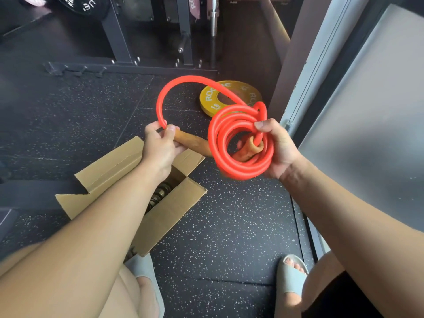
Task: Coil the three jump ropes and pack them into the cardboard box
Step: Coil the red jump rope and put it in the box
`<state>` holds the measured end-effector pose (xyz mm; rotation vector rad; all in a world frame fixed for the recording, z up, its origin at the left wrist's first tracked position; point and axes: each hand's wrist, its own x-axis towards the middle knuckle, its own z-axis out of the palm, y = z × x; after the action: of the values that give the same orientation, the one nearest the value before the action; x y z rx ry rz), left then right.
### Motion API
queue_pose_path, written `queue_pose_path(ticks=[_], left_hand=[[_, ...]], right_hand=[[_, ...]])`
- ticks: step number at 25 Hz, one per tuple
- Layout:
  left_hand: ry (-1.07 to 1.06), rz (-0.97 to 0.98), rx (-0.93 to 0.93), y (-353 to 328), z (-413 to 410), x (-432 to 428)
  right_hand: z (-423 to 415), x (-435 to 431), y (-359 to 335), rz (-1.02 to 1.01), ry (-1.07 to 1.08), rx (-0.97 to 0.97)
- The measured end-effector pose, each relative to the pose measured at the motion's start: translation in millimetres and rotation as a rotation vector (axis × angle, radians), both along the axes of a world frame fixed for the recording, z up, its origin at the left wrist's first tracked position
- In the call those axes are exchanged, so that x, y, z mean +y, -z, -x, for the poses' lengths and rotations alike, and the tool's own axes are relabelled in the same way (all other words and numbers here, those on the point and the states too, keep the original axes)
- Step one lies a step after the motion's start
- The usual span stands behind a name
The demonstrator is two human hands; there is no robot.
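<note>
**Right hand gripping a red-orange rope coil beside an open box**

The right hand [278, 149] is closed around a bundle of loops, thumb on top and fingers wrapped underneath, holding a jump rope [241, 172] in the air to the right of the cardboard box [110, 166]. The left hand [160, 148] pinches the rope's free end where it joins a wooden handle [195, 143]. From there one loose arc rises and curves over to the coil.

The rope is thick, smooth, glossy tubing in bright red-orange, wound into several round turns. A second handle [251, 148], also pale wood, sits inside the coil's centre.

It looks light but springy, so the loops would likely spread if released. The safest hold is probably across all the turns at one spot, as the right hand has it, with the handles tucked in.

The box stands open on the speckled black floor [229, 226], below the left forearm. A dark coil [160, 193], possibly another rope, lies inside. A yellow weight plate [250, 92] lies beyond.
</note>
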<state>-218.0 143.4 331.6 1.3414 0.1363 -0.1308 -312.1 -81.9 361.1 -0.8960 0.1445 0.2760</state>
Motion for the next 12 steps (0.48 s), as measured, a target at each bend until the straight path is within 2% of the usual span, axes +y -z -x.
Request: queue_pose_path(ticks=[3, 7, 12], left_hand=[[0.003, 0.014, 0.05, 4.3, 3.4, -6.6], [0.026, 0.174, 0.113, -9.7, 9.2, -11.2], [0.104, 0.218, 0.127, -14.3, 13.6, -5.8]], right_hand=[[3.5, 10.8, -0.2, -0.113, -0.125, -0.081], [3.6, 23.1, 0.5, 0.072, -0.194, -0.106], [3.7, 12.0, -7.7, 0.067, -0.217, -0.099]])
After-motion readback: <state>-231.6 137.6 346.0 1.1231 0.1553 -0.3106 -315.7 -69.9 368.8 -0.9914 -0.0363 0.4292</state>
